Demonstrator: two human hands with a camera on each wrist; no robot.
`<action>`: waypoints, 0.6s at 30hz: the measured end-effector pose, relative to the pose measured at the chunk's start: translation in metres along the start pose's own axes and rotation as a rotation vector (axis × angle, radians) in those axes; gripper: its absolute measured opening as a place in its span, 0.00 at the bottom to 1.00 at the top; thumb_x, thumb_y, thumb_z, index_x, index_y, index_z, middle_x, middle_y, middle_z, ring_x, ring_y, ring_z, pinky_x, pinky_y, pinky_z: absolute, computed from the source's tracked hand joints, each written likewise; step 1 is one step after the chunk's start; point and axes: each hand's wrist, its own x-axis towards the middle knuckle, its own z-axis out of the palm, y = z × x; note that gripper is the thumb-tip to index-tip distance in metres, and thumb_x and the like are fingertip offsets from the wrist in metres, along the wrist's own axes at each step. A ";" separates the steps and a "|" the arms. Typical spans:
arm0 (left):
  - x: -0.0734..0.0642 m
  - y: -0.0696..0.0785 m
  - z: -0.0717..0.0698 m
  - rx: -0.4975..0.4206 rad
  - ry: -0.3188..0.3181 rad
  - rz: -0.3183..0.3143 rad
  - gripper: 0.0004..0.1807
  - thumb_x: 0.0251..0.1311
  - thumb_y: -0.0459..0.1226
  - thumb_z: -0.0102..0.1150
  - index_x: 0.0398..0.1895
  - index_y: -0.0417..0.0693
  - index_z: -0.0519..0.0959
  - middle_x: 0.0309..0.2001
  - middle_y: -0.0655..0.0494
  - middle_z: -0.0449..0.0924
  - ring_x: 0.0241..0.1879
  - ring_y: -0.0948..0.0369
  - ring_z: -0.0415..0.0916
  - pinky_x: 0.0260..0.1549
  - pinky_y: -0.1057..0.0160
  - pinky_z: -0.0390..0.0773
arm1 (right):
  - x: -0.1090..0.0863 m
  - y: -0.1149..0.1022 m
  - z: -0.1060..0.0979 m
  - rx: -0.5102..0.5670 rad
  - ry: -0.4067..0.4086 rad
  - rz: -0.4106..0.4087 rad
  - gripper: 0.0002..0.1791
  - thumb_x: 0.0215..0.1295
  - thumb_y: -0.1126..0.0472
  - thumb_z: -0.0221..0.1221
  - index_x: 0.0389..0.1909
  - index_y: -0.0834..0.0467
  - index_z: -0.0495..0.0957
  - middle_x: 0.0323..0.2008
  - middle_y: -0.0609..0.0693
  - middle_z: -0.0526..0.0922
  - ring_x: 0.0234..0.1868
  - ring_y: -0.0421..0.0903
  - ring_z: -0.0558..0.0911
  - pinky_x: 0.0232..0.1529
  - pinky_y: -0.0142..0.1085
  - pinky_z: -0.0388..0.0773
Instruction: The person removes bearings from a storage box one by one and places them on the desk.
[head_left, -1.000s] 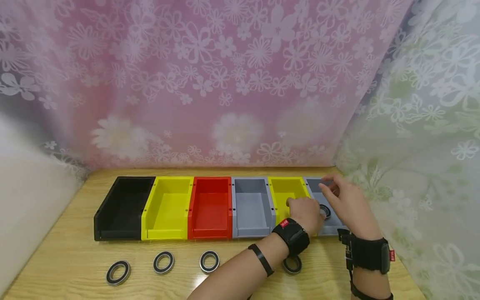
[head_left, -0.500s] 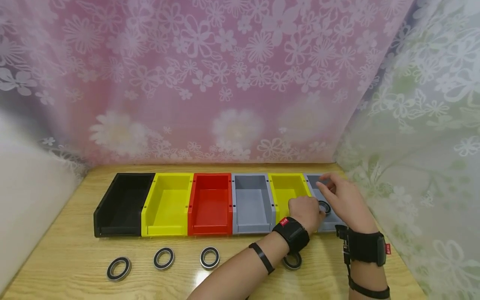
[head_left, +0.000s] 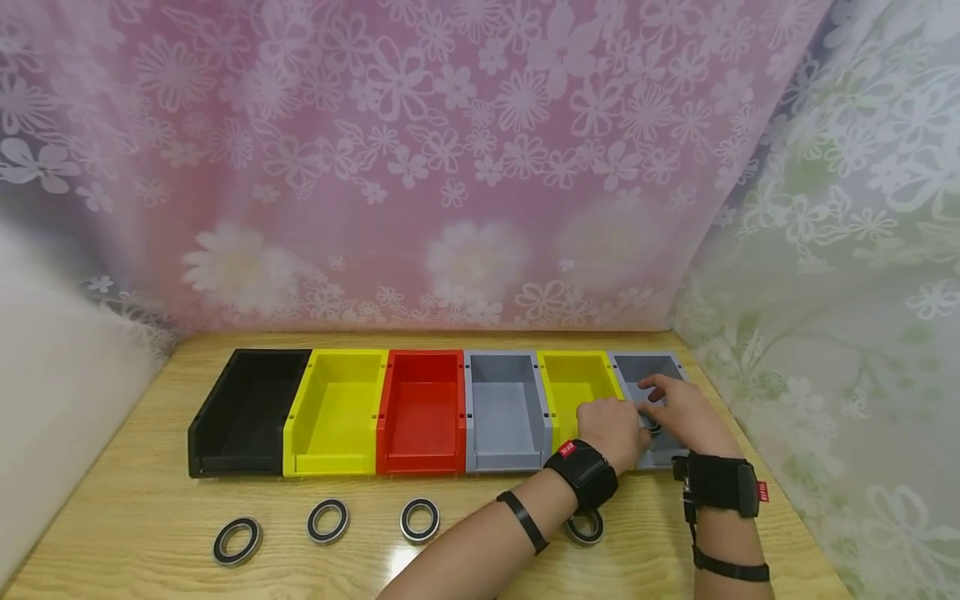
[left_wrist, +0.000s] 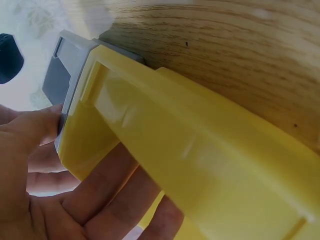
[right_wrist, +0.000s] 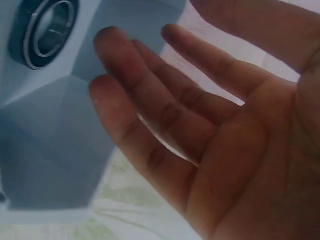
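Observation:
My left hand (head_left: pixel 611 429) grips the side wall between the right-hand yellow bin (left_wrist: pixel 190 145) and the grey bin (head_left: pixel 663 454) at the row's right end. In the left wrist view the thumb lies on the grey rim and the fingers reach inside the yellow bin. A ball bearing (right_wrist: pixel 42 61), a silver ring with a black seal, lies in that grey bin, partly covered by my right hand in the head view. My right hand (head_left: pixel 690 414) is over this bin with relaxed, slightly bent fingers (right_wrist: pixel 165 115), apart from the bearing and holding nothing.
Left of these stand a black bin (head_left: pixel 251 417), a yellow bin (head_left: pixel 337 417), a red bin (head_left: pixel 422 417) and a grey bin (head_left: pixel 506 417). Several bearings lie in front on the wooden table (head_left: pixel 135 500), one (head_left: pixel 597 527) partly behind the left wrist. Patterned curtains enclose the back and right.
My right hand has moved down and left, farther over the bearing in the grey bin. My left hand keeps its hold in nearly the same place.

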 end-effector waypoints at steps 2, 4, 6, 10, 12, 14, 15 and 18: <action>-0.001 -0.001 -0.001 -0.011 0.003 0.005 0.29 0.66 0.62 0.60 0.11 0.59 0.74 0.13 0.63 0.67 0.15 0.64 0.66 0.17 0.62 0.66 | 0.004 0.004 0.004 -0.002 -0.004 -0.003 0.23 0.72 0.63 0.62 0.62 0.71 0.74 0.49 0.72 0.81 0.42 0.63 0.82 0.38 0.50 0.80; -0.002 -0.001 -0.001 -0.017 0.005 0.007 0.29 0.66 0.62 0.60 0.11 0.59 0.75 0.13 0.62 0.68 0.15 0.64 0.67 0.17 0.62 0.67 | 0.006 0.007 0.006 -0.005 -0.007 0.003 0.22 0.71 0.65 0.62 0.61 0.71 0.75 0.49 0.71 0.81 0.43 0.63 0.82 0.38 0.50 0.80; -0.002 -0.001 -0.001 -0.019 0.010 0.008 0.29 0.66 0.62 0.60 0.11 0.59 0.75 0.14 0.62 0.69 0.16 0.64 0.67 0.17 0.62 0.67 | 0.007 0.010 0.008 -0.020 -0.017 0.014 0.22 0.70 0.66 0.63 0.61 0.72 0.75 0.49 0.73 0.80 0.45 0.65 0.82 0.39 0.51 0.80; -0.003 -0.001 -0.002 -0.013 0.011 0.003 0.29 0.65 0.63 0.60 0.11 0.59 0.75 0.14 0.62 0.69 0.16 0.64 0.68 0.17 0.62 0.67 | 0.009 0.013 0.011 -0.075 -0.029 0.032 0.23 0.68 0.66 0.63 0.61 0.72 0.75 0.51 0.75 0.79 0.47 0.68 0.81 0.42 0.54 0.80; -0.003 -0.001 -0.002 -0.015 0.007 0.002 0.29 0.66 0.63 0.60 0.11 0.59 0.75 0.14 0.62 0.70 0.16 0.64 0.68 0.17 0.62 0.67 | 0.011 0.016 0.013 -0.096 -0.038 0.025 0.23 0.68 0.65 0.63 0.61 0.72 0.76 0.49 0.74 0.80 0.44 0.66 0.82 0.41 0.54 0.80; -0.003 -0.001 -0.002 -0.014 0.012 0.003 0.29 0.65 0.63 0.60 0.12 0.59 0.76 0.15 0.62 0.70 0.16 0.64 0.68 0.17 0.62 0.68 | 0.012 0.019 0.016 -0.103 -0.046 0.015 0.22 0.68 0.65 0.62 0.60 0.72 0.77 0.47 0.72 0.82 0.42 0.63 0.83 0.40 0.53 0.80; -0.003 -0.001 -0.001 -0.015 0.014 0.004 0.28 0.65 0.63 0.60 0.12 0.59 0.76 0.15 0.62 0.71 0.17 0.64 0.69 0.17 0.62 0.68 | 0.013 0.019 0.017 -0.104 -0.051 0.012 0.21 0.69 0.65 0.62 0.59 0.72 0.78 0.47 0.71 0.83 0.42 0.62 0.83 0.40 0.53 0.80; -0.002 -0.001 -0.001 -0.016 0.024 0.008 0.28 0.65 0.63 0.61 0.13 0.59 0.78 0.16 0.62 0.71 0.17 0.64 0.69 0.17 0.61 0.67 | 0.015 0.021 0.020 -0.108 -0.058 0.020 0.20 0.69 0.65 0.61 0.58 0.72 0.78 0.47 0.70 0.84 0.42 0.62 0.84 0.41 0.54 0.80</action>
